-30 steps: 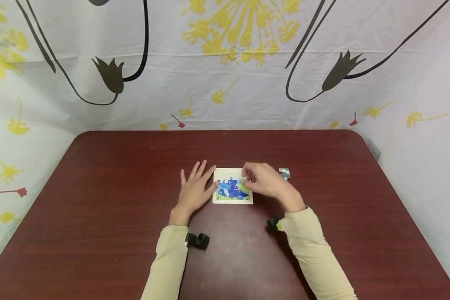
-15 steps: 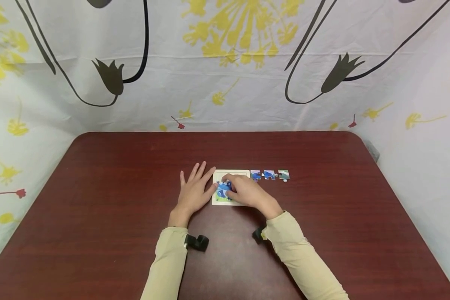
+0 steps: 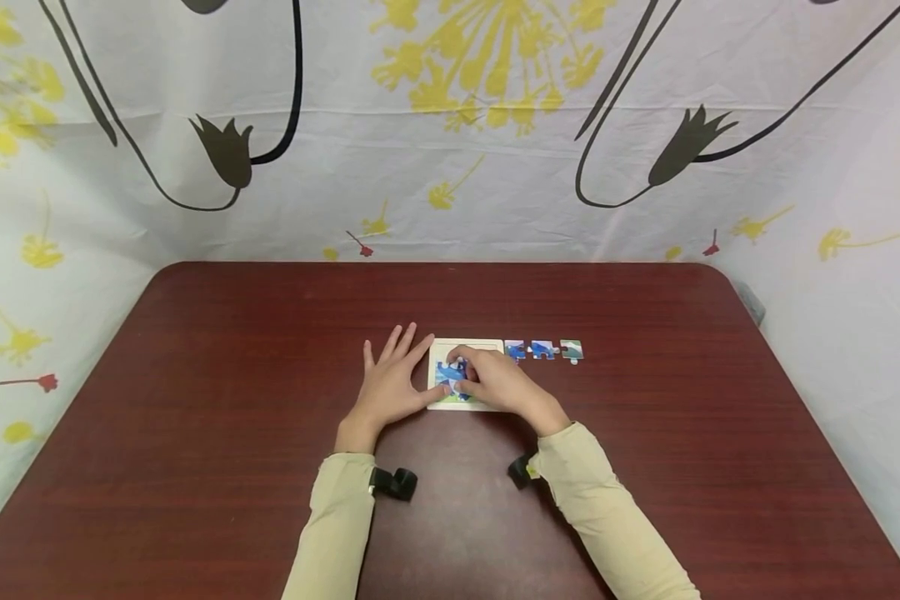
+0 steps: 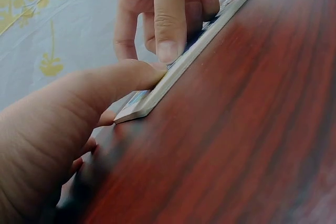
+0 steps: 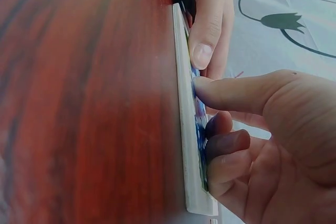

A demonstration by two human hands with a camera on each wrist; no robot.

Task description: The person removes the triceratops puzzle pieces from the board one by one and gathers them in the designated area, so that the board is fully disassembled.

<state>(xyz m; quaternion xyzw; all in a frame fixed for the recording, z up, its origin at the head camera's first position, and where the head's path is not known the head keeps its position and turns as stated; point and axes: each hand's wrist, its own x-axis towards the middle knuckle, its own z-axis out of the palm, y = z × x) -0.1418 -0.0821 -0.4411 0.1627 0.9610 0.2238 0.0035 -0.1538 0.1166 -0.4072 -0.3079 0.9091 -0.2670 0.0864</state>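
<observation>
A small jigsaw puzzle in a pale wooden frame (image 3: pixel 465 407) lies on the table, its picture in blue and green. My left hand (image 3: pixel 392 387) is spread flat at the frame's left side, fingers straight, the thumb reaching over the frame's lower left part. From the right, my right hand (image 3: pixel 498 382) bends over the puzzle and pinches at a blue puzzle piece (image 3: pixel 452 385) with thumb and curled fingers. In the right wrist view the right thumb (image 5: pixel 231 95) comes down on the puzzle face close to the left thumb (image 5: pixel 206 45). My right hand covers the puzzle's right part.
Three loose puzzle pieces (image 3: pixel 543 350) lie in a row just right of the frame's upper corner. The dark red wooden table (image 3: pixel 270 375) stretches around. A white cloth with yellow and dark flowers (image 3: pixel 420 167) hangs behind its far edge.
My right hand has moved left from the frame's right side onto the picture, uncovering the row of loose pieces. My left thumb has shifted down onto the lower left of the puzzle.
</observation>
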